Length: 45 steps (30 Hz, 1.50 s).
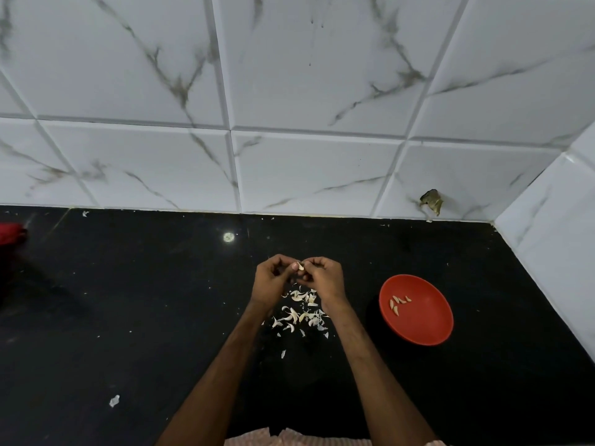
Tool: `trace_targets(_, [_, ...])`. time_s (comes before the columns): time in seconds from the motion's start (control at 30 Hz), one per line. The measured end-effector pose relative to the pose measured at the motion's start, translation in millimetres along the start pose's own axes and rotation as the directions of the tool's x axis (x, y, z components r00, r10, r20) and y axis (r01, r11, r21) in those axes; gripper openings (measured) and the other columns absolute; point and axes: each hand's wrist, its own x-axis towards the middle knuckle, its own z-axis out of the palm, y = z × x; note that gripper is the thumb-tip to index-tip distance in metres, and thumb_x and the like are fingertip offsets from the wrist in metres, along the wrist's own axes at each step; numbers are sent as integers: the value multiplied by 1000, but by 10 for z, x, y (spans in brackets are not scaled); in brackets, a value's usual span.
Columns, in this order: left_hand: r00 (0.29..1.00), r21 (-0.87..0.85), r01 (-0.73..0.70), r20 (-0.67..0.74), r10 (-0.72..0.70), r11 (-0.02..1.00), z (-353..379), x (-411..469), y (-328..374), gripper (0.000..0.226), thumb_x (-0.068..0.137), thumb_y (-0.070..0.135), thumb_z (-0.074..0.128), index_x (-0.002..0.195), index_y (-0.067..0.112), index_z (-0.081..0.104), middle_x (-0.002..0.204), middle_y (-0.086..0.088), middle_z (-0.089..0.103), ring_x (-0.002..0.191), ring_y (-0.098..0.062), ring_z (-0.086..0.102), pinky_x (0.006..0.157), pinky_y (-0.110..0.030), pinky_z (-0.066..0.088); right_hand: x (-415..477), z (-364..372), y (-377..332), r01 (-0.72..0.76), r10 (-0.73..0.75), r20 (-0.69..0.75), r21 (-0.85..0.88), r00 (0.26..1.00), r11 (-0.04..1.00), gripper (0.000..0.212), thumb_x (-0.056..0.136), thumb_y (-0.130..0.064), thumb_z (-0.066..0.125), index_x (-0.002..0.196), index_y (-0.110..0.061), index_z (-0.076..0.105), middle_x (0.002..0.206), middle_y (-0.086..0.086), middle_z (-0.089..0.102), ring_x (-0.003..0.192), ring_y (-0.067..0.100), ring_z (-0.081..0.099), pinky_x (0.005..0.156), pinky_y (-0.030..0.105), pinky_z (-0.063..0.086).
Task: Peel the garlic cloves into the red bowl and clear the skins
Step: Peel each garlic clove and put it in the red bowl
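The left grip (272, 280) and right grip (323, 275) are pinching a tiny clove (300, 267), likely light and slippery, best held at its ends.

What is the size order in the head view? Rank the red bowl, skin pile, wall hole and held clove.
1. red bowl
2. skin pile, a scattered patch nearly as wide; a close call
3. wall hole
4. clove, smallest

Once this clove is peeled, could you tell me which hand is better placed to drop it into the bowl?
The right hand: both it and the left hand pinch the clove, but the bowl lies on its side.
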Motion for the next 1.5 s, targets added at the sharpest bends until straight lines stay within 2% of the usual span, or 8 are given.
trace_targets(0.1, [998, -25, 46, -30, -47, 999, -13, 10, -16, 5, 95, 8, 66, 94, 5, 71, 78, -14, 71, 59, -16, 58, 43, -24, 41, 3, -10, 18, 62, -64, -32, -68, 997, 996, 9, 96, 0, 63, 93, -5, 70, 85, 11, 72, 77, 18, 71, 71, 33, 63])
trace_targets(0.23, [996, 29, 43, -83, -40, 999, -26, 15, -3, 5, 94, 9, 67, 93, 7, 72, 74, -8, 71, 56, -16, 56, 44, -24, 43, -14, -54, 9, 199, -202, 11, -234, 979, 952, 14, 97, -5, 64, 106, -13, 72, 99, 0, 72, 88, 16, 73, 69, 32, 64])
trace_targets(0.37, [990, 44, 43, -140, -36, 998, -27, 20, 15, 6, 95, 8, 67, 93, 8, 73, 78, -9, 73, 55, -18, 58, 41, -23, 44, -6, -26, 45, 302, -298, 69, -364, 952, 881, 4, 94, -17, 71, 96, -18, 74, 89, -4, 74, 83, 12, 72, 71, 37, 64])
trace_targets(0.53, [996, 140, 33, -93, -20, 990, -35, 49, -10, 10, 96, 9, 65, 98, 5, 74, 82, -10, 75, 55, -20, 59, 37, -23, 44, 22, 0, 78, 315, -337, 31, -444, 941, 839, 2, 92, -13, 73, 92, -13, 75, 83, -4, 74, 76, 9, 71, 73, 38, 63])
trace_targets(0.8, [998, 143, 17, -61, -9, 990, -8, 43, -8, 9, 97, 8, 64, 99, 4, 72, 81, -12, 73, 55, -11, 64, 39, -24, 47, 0, 55, 21, 173, -228, -111, -371, 967, 913, 13, 94, -7, 69, 84, -15, 71, 76, 1, 73, 69, 13, 73, 71, 40, 64])
trace_targets(1.1, [979, 230, 29, -203, 19, 973, 111, 67, 41, 7, 91, 8, 67, 92, 6, 74, 77, -3, 73, 55, -5, 62, 47, -19, 47, -67, 105, 25, 385, -463, -84, -438, 882, 812, 12, 88, 2, 71, 89, -10, 74, 81, -4, 72, 76, 5, 69, 71, 25, 58])
trace_targets(1.33, [965, 173, 59, -261, -12, 983, 131, 65, 46, 6, 89, 5, 69, 87, 9, 74, 78, -3, 73, 65, -11, 67, 57, -22, 52, -73, 160, 57, 424, -505, -42, -485, 862, 764, 17, 89, 4, 67, 90, -12, 73, 84, -5, 70, 81, 5, 69, 73, 23, 59])
trace_targets(1.5, [976, 115, 75, -210, -49, 991, 109, 39, 105, 11, 94, 6, 62, 92, 5, 73, 72, -5, 70, 54, -9, 63, 41, -19, 44, -34, 141, 41, 349, -415, -103, -381, 904, 856, 14, 89, 2, 71, 88, -12, 74, 80, -6, 71, 77, 3, 69, 70, 27, 61])
